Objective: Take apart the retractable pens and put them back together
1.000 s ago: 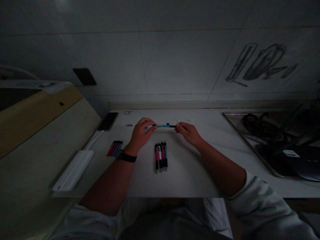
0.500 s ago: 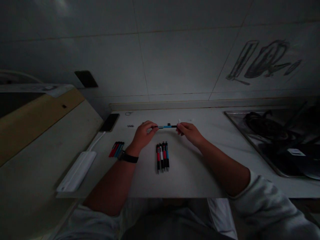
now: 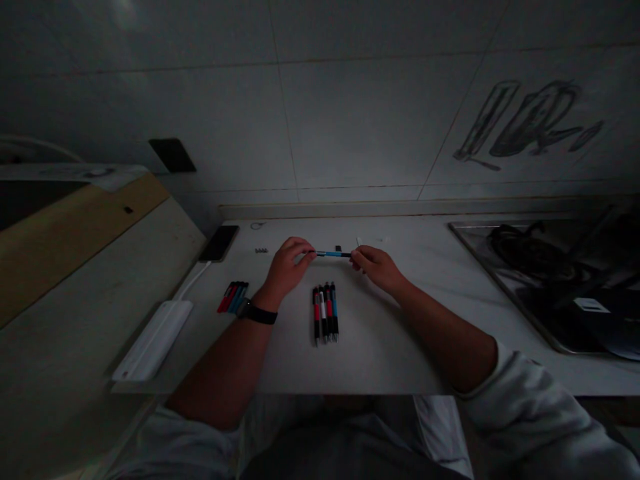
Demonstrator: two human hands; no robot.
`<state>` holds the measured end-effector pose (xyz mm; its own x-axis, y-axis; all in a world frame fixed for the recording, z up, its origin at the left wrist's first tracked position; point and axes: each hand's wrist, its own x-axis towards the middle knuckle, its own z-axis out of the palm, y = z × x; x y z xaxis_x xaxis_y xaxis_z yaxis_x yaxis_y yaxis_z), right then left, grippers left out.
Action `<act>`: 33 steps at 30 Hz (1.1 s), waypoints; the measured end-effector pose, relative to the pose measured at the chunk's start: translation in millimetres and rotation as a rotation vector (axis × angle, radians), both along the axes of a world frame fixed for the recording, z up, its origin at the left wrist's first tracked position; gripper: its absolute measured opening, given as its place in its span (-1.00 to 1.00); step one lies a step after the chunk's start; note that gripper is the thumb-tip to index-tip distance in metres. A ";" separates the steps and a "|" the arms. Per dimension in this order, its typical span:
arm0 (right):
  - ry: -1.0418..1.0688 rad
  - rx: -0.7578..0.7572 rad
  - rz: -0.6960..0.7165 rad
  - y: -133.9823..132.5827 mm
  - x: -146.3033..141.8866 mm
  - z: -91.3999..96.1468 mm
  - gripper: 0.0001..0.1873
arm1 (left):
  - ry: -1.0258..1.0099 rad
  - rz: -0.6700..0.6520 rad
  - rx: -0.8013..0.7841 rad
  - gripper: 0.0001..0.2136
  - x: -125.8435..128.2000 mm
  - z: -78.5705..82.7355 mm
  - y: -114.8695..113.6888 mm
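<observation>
A blue and black pen (image 3: 331,253) is held level above the counter between my two hands. My left hand (image 3: 290,263) pinches its left end, and my right hand (image 3: 373,263) is closed around its right end. Below it, several assembled pens (image 3: 325,313) in red, white and blue lie side by side, metal tips toward me. To the left of my left wrist lies a row of red and blue pen barrels (image 3: 233,297). Several small springs (image 3: 261,251) rest beyond my left hand. A small black piece (image 3: 339,248) lies just behind the held pen.
A phone (image 3: 219,244) with a white cable and a white power strip (image 3: 154,340) lie at the left. A gas stove (image 3: 535,280) is set into the counter at the right. The tiled wall (image 3: 360,133) closes the back; a thin loop (image 3: 257,226) lies near it.
Both hands keep their grip on the pen. The right hand has shifted very slightly left, and the pen tilts a little down toward the right.
</observation>
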<state>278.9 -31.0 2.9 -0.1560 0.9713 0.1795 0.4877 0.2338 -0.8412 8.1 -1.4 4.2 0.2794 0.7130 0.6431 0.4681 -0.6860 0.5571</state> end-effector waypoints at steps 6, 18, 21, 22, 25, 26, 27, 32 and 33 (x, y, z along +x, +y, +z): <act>0.153 -0.166 0.057 0.4 -2.5 -0.4 -0.69 | 0.029 0.015 0.001 -0.95 -1.0 -0.7 -0.4; 0.238 -0.243 0.086 0.0 -4.8 -3.8 -0.69 | 0.037 0.006 -0.013 -0.95 -0.5 0.8 -1.4; 0.218 -0.254 0.098 -0.3 -4.8 -4.4 -0.71 | 0.041 -0.004 -0.023 -0.95 -0.7 1.8 -2.2; 0.202 -0.267 0.109 -0.3 -4.8 -4.8 -0.72 | 0.044 -0.008 -0.024 -0.95 -0.7 1.8 -2.3; 0.211 -0.247 0.112 0.2 -4.5 -6.3 -0.74 | 0.046 -0.014 -0.024 -0.94 -0.6 1.8 -2.4; 0.221 -0.232 0.107 0.3 -4.4 -6.6 -0.71 | 0.046 -0.015 -0.025 -0.94 -0.5 2.0 -2.5; 0.225 -0.227 0.105 0.5 -4.2 -6.8 -0.69 | 0.047 -0.016 -0.026 -0.94 -0.3 2.3 -2.7; 0.190 -0.261 0.122 0.7 -3.8 -7.7 -0.75 | 0.053 -0.025 -0.030 -0.94 1.3 5.1 -4.7; 0.192 -0.243 0.116 0.7 -3.8 -8.0 -0.72 | 0.056 -0.027 -0.032 -0.95 1.7 5.7 -5.3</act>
<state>275.1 -30.3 -5.0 -0.2542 0.9670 -0.0186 0.2969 0.0597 -0.9530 9.8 -6.7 9.9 0.3342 0.7244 0.6030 0.4808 -0.6813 0.5520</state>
